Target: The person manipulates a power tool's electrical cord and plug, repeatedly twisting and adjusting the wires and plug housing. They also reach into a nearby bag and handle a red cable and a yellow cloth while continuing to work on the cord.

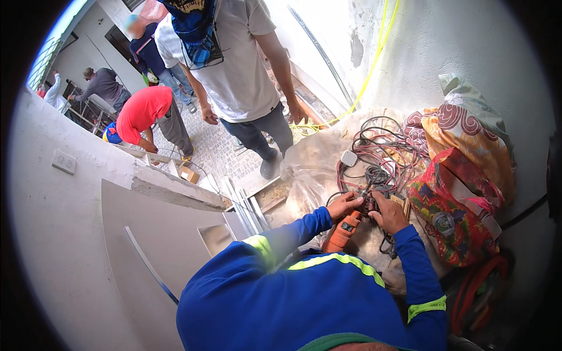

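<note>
An orange power drill (342, 233) lies tilted in front of my body, its dark front end between my two hands. My left hand (344, 206) is closed at this dark front end, with thumb and fingers pinched together. From the other side, my right hand (389, 214) closes on the same dark part, its thumb toward my left hand. A thin dark shaft points up and away from between my fingers. My fingers partly hide the exact grip. Just beyond lies a tangle of black and red cables (383, 143) with a white plug box (349, 158).
Patterned cloth bags (459, 205) are heaped at the right by the white wall. Clear plastic sheeting (304, 175) lies ahead. A person in a white shirt (225, 70) stands close in front; others work farther back, one bending in red (143, 111). Metal profiles (243, 202) lie at left.
</note>
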Demonstrator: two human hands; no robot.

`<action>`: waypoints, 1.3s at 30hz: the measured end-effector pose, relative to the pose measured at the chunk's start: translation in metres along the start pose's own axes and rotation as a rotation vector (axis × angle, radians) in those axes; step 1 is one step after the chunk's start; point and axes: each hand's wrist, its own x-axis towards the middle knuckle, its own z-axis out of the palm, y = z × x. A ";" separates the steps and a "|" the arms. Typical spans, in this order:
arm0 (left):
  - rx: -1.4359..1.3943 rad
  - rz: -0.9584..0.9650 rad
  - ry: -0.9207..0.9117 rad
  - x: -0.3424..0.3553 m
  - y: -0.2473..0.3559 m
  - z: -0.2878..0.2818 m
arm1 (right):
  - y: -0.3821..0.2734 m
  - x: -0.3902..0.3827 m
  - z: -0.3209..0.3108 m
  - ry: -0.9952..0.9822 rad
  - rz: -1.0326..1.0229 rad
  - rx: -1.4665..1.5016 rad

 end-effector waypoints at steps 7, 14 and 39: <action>-0.060 0.016 -0.011 -0.010 0.004 0.001 | 0.006 0.007 0.008 0.133 -0.235 -0.088; -0.026 0.026 0.011 -0.010 0.004 0.000 | 0.005 0.007 0.009 0.145 -0.256 -0.107; 0.138 -0.033 0.004 -0.005 0.014 0.015 | 0.006 -0.006 0.004 0.066 -0.109 -0.043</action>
